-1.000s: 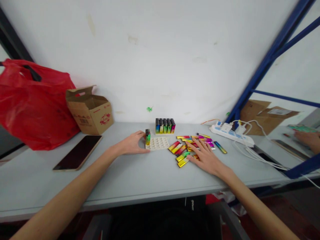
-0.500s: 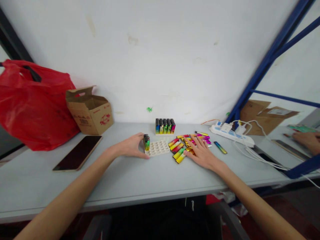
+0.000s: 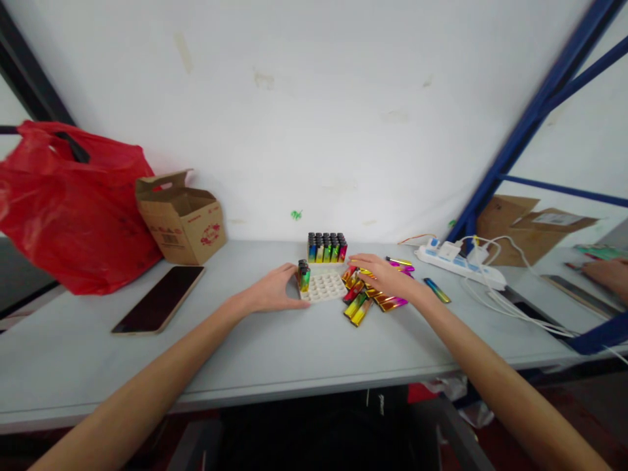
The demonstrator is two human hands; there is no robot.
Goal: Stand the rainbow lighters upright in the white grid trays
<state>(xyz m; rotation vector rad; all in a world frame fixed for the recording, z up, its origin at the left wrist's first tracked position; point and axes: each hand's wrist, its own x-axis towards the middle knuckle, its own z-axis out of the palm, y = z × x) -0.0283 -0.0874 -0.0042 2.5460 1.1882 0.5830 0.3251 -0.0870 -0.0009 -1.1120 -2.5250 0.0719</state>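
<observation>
My left hand grips the left end of a white tray with rows of round holes, its thumb at the near corner and fingertips behind. A few lighters with black tops and green-gold bodies stand upright in the tray's left end, beside that hand. My right hand lies over a loose pile of shiny lighters in gold, red, green and purple. Its fingers reach left across the pile, stretched out; what lies under them is partly hidden. Behind the white tray stands a block of upright lighters in rows.
One blue-gold lighter lies apart at the right, near a white power strip with cables. At left are a phone, an open cardboard box and a red bag. Another person's hand shows at the far right.
My left hand and the tray have shifted right and slightly away, near the upright block. My right hand has moved left and away over the pile, and the loose lighters lie differently.
</observation>
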